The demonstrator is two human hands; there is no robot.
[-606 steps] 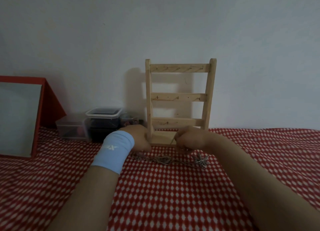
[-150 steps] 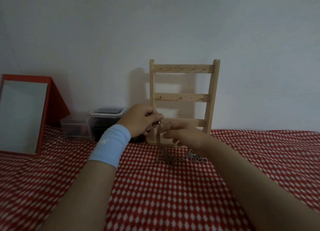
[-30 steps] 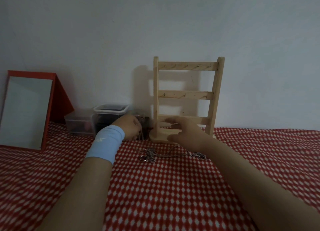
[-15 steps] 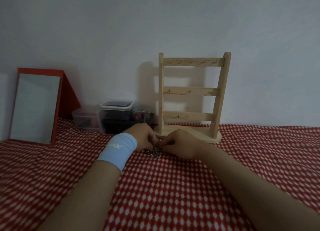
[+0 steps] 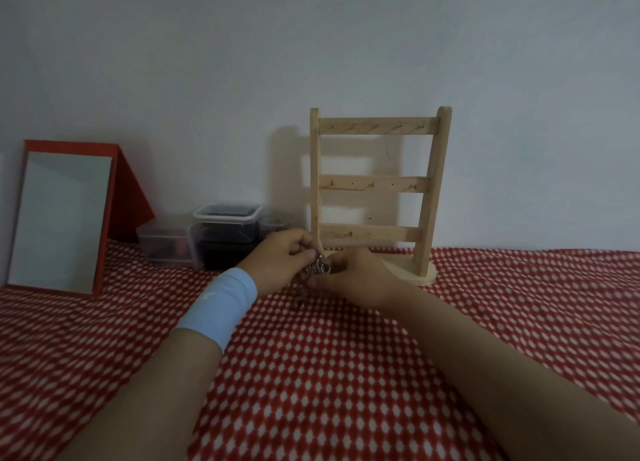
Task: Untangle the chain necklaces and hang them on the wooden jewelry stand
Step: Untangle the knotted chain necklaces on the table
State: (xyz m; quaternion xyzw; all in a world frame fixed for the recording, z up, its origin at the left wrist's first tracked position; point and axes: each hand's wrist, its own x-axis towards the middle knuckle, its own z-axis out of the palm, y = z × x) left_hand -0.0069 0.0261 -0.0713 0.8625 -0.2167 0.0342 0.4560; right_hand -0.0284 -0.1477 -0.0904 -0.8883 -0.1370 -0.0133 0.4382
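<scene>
A small bunch of silver chain necklaces hangs between my two hands, just above the red checked cloth. My left hand, with a light blue wristband, pinches the bunch from the left. My right hand pinches it from the right, fingers curled. A bit of chain dangles down to the cloth below the hands. The wooden jewelry stand stands upright right behind my hands, against the wall. Its three hook bars carry nothing.
A red-framed mirror leans against the wall at the left. Clear plastic boxes with dark contents sit between the mirror and the stand. The red checked cloth covers the whole surface.
Both hands have lifted the bunched chain slightly off the cloth. A second ago the chain lay spread on the cloth and the hands were apart; they have come together on it.
</scene>
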